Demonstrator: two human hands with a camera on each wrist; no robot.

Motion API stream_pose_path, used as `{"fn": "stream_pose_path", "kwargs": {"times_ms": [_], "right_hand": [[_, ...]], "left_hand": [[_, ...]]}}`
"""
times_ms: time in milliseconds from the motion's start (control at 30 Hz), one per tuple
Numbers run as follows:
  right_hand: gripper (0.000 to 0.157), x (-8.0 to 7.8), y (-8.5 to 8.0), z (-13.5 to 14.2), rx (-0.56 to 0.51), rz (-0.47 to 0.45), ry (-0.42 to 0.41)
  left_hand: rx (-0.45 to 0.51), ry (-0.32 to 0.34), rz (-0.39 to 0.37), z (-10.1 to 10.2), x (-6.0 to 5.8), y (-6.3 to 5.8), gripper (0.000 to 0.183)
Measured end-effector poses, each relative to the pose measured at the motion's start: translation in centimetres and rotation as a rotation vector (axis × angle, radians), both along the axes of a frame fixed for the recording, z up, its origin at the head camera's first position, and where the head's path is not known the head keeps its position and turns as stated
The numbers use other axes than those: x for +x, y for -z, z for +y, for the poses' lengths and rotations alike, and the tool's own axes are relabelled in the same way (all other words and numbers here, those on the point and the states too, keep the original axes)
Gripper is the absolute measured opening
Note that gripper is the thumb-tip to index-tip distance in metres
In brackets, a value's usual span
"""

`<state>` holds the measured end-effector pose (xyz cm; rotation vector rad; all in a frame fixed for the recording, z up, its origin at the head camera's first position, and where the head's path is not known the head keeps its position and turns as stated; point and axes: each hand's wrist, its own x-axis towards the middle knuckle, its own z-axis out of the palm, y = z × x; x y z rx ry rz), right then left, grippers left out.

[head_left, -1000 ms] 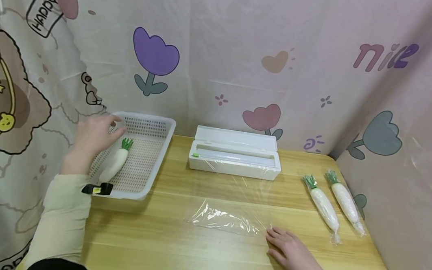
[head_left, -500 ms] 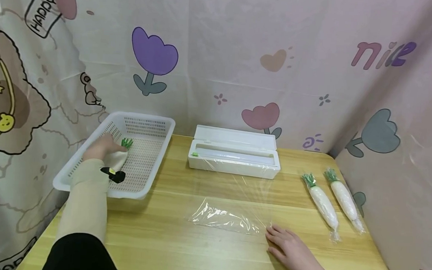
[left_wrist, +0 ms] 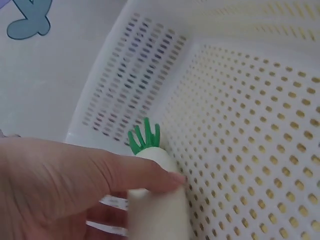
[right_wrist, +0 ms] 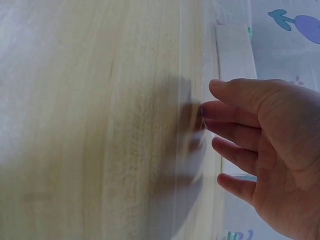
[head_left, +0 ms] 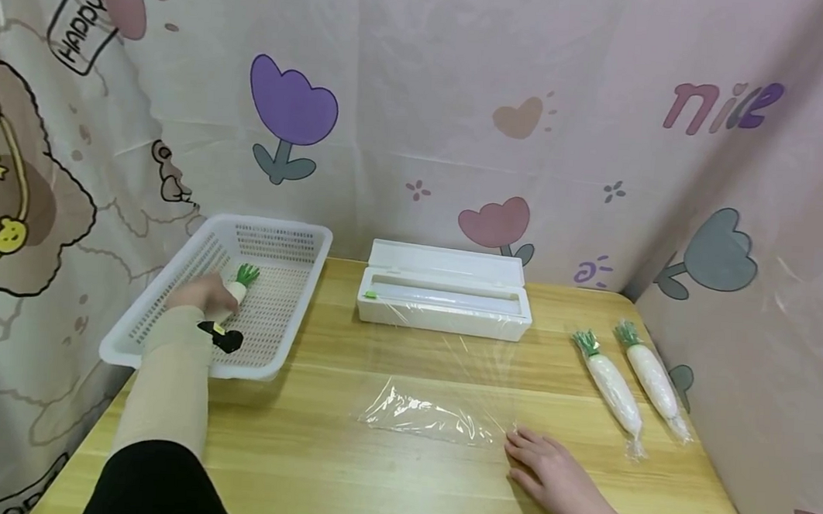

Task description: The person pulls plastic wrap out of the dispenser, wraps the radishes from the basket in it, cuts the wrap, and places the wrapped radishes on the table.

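Observation:
My left hand (head_left: 203,293) reaches into the white perforated basket (head_left: 318,268) and grips a white radish (head_left: 237,291) with green leaf stubs. In the left wrist view the thumb lies across the radish (left_wrist: 162,215), and the other fingers are partly hidden behind it. A sheet of cling film (head_left: 431,413) runs from a white dispenser box (head_left: 443,321) toward the front of the table. Fingertips of my right hand (head_left: 557,478) rest at the sheet's near right corner. The right wrist view shows that hand (right_wrist: 280,135) with its fingers extended.
Two film-wrapped radishes, a left one (head_left: 614,388) and a right one (head_left: 656,378), lie on the right side of the wooden table (head_left: 343,486). The dispenser's lid (head_left: 446,263) stands up at the back. Printed curtains (head_left: 404,132) enclose the table.
My left hand has come down from the basket's left rim into it and taken hold of the radish, which has shifted slightly. The right hand stays at the film's corner.

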<state>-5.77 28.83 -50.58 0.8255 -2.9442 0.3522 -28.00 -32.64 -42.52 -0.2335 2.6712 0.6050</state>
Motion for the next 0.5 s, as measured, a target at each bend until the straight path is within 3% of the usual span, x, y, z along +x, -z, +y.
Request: {"fn": "stream_pose_path", "kwargs": {"times_ms": [200,367,500], "right_hand": [[0.038,-0.1,0.1,0.1,-0.005,-0.002,-0.001],[0.038,-0.1,0.2,0.0,-0.007,-0.022,0.005],[0.039,-0.1,0.2,0.1,-0.004,-0.037,0.013]], "left_hand": [[0.023,0.018,0.202,0.6,-0.2,-0.5,0.057],[-0.057,0.012,0.329,1.4,-0.1,-1.1,0.058],[-0.105,-0.004,0.429,2.6,0.4,-2.3,0.058]]}}
